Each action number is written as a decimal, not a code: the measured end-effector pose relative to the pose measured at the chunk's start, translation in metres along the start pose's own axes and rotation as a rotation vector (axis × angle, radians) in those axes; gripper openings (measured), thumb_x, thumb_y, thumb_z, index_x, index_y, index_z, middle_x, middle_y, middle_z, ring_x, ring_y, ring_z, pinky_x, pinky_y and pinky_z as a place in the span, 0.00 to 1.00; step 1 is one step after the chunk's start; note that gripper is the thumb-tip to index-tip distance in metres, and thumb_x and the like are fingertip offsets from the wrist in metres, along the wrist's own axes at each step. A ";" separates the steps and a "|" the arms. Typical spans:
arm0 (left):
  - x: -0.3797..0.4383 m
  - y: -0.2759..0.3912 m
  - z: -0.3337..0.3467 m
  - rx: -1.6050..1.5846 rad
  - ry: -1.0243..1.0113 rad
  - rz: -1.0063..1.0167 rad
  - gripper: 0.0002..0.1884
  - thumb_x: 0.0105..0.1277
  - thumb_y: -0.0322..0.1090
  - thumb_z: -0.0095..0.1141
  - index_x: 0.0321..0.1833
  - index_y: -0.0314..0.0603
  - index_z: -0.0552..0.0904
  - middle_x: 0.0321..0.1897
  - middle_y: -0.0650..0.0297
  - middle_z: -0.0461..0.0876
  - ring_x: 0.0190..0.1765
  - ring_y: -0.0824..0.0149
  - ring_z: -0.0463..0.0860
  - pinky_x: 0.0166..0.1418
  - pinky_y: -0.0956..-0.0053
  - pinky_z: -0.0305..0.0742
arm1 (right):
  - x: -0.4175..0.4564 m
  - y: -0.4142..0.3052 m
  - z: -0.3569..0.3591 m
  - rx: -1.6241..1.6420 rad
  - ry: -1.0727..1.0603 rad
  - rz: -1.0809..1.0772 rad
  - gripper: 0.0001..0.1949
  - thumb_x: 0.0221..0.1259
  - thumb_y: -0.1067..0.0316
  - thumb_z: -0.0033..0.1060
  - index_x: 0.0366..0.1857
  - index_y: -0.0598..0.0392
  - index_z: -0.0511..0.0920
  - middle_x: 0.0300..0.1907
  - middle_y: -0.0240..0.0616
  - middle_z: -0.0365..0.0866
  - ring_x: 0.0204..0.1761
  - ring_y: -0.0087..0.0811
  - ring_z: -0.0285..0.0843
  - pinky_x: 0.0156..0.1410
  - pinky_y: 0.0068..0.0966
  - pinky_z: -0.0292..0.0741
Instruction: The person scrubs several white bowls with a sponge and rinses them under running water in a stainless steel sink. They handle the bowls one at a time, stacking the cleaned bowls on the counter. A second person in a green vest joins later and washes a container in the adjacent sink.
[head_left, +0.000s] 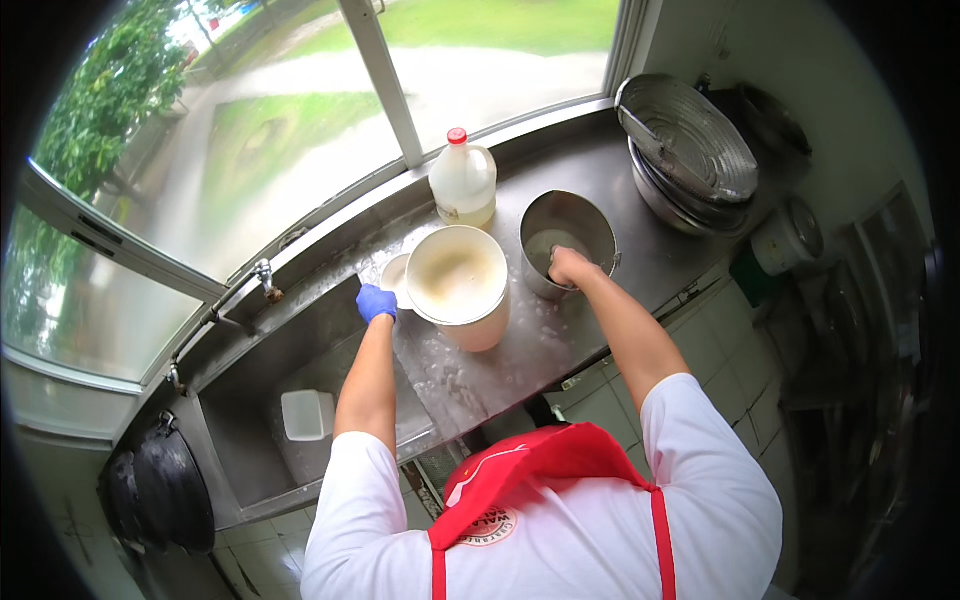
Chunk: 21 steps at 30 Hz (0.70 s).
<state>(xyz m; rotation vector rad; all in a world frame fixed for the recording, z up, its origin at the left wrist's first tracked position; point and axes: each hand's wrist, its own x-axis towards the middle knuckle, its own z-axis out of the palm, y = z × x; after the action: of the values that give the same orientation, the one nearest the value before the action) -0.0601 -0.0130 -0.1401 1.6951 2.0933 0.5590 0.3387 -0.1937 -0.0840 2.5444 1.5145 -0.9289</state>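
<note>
My left hand (376, 303), in a blue glove, is curled at the near edge of a small round white container (395, 280). That container sits against the left side of a tall whitish bucket (474, 330), which has pale foam on the liquid inside. My bare right hand (570, 267) reaches down into a deep metal pot (570, 206). Its fingers are partly hidden there, and whether they grip anything is unclear. Behind the bucket stands a translucent plastic jug (465, 180) with a red cap, partly filled with yellowish liquid.
Suds wet the stainless steel counter (517, 382). Left of it is a sink basin (247, 442) holding a white plastic tub (307, 415), with a faucet (267, 280) above. Metal basins and a perforated strainer (705, 142) are stacked at right. Black pans (169, 480) hang at far left.
</note>
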 end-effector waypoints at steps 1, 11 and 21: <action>0.005 -0.010 0.002 -0.019 0.020 0.004 0.11 0.56 0.33 0.65 0.39 0.33 0.86 0.41 0.41 0.88 0.47 0.40 0.89 0.54 0.52 0.84 | -0.014 -0.010 -0.010 0.072 0.099 0.030 0.29 0.66 0.71 0.50 0.73 0.61 0.70 0.67 0.56 0.79 0.70 0.56 0.76 0.73 0.47 0.74; 0.011 -0.026 -0.036 -1.152 -0.397 -0.249 0.11 0.62 0.38 0.66 0.34 0.41 0.78 0.24 0.65 0.78 0.22 0.69 0.77 0.22 0.68 0.72 | -0.107 -0.077 -0.129 0.578 0.749 -0.340 0.09 0.61 0.75 0.57 0.45 0.58 0.73 0.38 0.54 0.80 0.41 0.52 0.82 0.51 0.42 0.78; -0.092 -0.087 -0.113 -1.722 -0.153 -0.251 0.21 0.78 0.48 0.51 0.63 0.40 0.80 0.55 0.57 0.87 0.55 0.60 0.87 0.61 0.63 0.82 | -0.205 -0.337 0.033 0.360 0.447 -0.900 0.16 0.59 0.71 0.62 0.50 0.62 0.76 0.55 0.61 0.79 0.62 0.56 0.76 0.67 0.41 0.73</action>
<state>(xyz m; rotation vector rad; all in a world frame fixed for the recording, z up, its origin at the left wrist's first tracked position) -0.1739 -0.1267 -0.0861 0.3922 0.8672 1.4294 -0.0208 -0.1895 0.0810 2.3340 3.0019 -0.7256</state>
